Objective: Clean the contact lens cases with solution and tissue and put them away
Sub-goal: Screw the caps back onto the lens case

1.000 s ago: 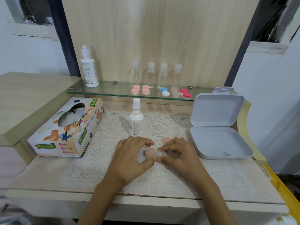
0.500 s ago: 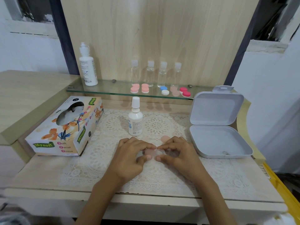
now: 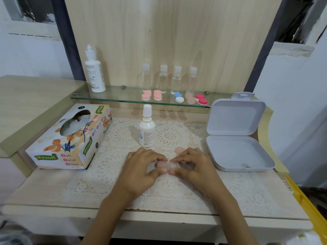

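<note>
**A:** Where's the lens case (image 3: 163, 164), and how does it look?

**B:** It's at the middle of the lace mat (image 3: 113, 167), between the two hands. It has a clear body with a peach cap on its left well. Fingers mostly cover the right well. I cannot tell whether it rests on the mat or sits just above it.

**A:** And the fingers?

**B:** The left hand (image 3: 139, 172) pinches the capped end between thumb and forefinger, with the other fingers curled. The right hand (image 3: 192, 168) pinches the other end the same way. The tips of the two hands nearly meet.

**A:** Any loose parts?

**B:** There is one loose cap (image 3: 179, 150), peach and lying flat on the mat just beyond the right hand's knuckles.

**A:** What's around that?

**B:** One small solution bottle (image 3: 146, 129) stands upright behind the hands with its cap on. One tissue box (image 3: 70, 138) lies to the left on the table (image 3: 44, 188). To the right is one pale storage box (image 3: 235, 152) with its lid up. A tiny thing lies inside it, too small to name.

**A:** And higher up?

**B:** On the glass shelf (image 3: 123, 96) I count five shelf cases (image 3: 178, 97): two pink, one blue and white, one peach and one red. Behind them are four clear bottles (image 3: 163, 79) with white caps. One large bottle (image 3: 94, 71) stands at the left end.
</note>
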Motion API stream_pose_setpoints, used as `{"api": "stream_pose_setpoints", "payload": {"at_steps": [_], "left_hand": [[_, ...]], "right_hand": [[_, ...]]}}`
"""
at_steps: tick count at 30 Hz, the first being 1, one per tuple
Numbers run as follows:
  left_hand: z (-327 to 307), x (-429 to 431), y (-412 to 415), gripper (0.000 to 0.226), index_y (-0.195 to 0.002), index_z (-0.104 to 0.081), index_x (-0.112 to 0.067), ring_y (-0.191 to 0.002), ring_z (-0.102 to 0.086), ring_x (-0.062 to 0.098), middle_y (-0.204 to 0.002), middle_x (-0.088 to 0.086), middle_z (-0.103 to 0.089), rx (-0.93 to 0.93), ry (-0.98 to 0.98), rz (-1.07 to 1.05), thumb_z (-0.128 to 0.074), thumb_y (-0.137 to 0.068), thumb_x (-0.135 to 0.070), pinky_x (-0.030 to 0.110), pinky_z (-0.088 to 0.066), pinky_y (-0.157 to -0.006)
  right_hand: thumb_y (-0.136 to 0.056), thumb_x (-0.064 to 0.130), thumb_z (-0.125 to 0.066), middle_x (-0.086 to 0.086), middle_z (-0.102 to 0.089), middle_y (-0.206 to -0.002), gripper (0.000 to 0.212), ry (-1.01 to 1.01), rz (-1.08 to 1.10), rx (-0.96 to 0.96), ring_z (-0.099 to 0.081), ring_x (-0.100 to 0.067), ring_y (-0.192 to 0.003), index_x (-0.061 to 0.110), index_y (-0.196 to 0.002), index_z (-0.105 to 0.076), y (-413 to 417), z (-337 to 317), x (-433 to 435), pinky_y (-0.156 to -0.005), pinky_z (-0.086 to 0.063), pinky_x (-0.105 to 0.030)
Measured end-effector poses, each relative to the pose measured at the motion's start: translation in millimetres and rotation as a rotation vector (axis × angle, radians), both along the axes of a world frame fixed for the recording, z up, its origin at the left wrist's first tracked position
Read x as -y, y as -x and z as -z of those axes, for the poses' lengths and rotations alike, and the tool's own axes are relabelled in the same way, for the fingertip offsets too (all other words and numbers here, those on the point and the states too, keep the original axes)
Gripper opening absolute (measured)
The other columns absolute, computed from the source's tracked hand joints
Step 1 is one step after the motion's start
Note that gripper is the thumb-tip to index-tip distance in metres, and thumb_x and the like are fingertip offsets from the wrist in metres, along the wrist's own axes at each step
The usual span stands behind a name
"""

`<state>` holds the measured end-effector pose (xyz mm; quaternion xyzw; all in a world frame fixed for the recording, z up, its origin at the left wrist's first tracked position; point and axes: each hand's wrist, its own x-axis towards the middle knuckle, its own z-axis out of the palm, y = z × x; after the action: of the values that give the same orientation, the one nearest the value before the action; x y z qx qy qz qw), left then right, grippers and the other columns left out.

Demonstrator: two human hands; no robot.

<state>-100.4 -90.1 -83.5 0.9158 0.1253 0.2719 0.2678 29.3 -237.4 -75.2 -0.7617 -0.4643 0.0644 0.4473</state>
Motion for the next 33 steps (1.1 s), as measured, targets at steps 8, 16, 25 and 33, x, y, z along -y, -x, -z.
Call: {"api": "stream_pose_setpoints", "payload": {"at_steps": [8, 16, 25, 33], "left_hand": [[2.2, -3.1, -1.6, 0.029, -0.104, -0.066, -0.039, -0.100, -0.052, 0.002, -0.096, -0.033, -0.060, 0.017, 0.053, 0.062, -0.061, -0.076, -0.032, 0.046, -0.042, -0.091], [0.3, -1.3, 1.4, 0.032, -0.104, -0.067, -0.039, -0.101, -0.050, 0.000, -0.098, -0.033, -0.061, 0.021, 0.031, 0.060, -0.055, -0.076, -0.047, 0.042, -0.042, -0.092], [0.4, -1.4, -1.0, 0.037, -0.095, -0.067, -0.038, -0.097, -0.051, 0.000, -0.092, -0.021, -0.061, 0.011, 0.088, 0.046, -0.054, -0.069, -0.062, 0.041, -0.041, -0.092], [1.4, -1.5, -1.4, 0.038, -0.111, -0.058, -0.041, -0.101, -0.052, 0.003, -0.097, -0.028, -0.061, 0.002, 0.086, 0.091, -0.060, -0.076, -0.026, 0.046, -0.041, -0.092]], "right_hand": [[-0.064, 0.041, -0.082, 0.018, -0.056, -0.078, 0.032, -0.008, -0.009, 0.003, -0.050, -0.009, -0.088, 0.027, -0.093, -0.077, 0.3, -0.7, 0.0, -0.077, -0.039, -0.027], [-0.060, 0.046, -0.080, 0.016, -0.056, -0.078, 0.037, -0.015, 0.001, -0.014, -0.052, -0.012, -0.087, 0.028, -0.092, -0.077, 0.9, -0.6, -1.2, -0.077, -0.043, -0.030], [-0.063, 0.038, -0.084, 0.015, -0.058, -0.080, 0.030, -0.010, -0.001, -0.023, -0.052, -0.012, -0.090, 0.028, -0.091, -0.077, 1.0, -1.2, 0.2, -0.079, -0.043, -0.031], [-0.061, 0.043, -0.083, 0.017, -0.058, -0.079, 0.033, -0.013, 0.001, -0.025, -0.052, -0.013, -0.089, 0.030, -0.091, -0.077, 1.4, -1.4, -0.1, -0.080, -0.045, -0.033]]}}
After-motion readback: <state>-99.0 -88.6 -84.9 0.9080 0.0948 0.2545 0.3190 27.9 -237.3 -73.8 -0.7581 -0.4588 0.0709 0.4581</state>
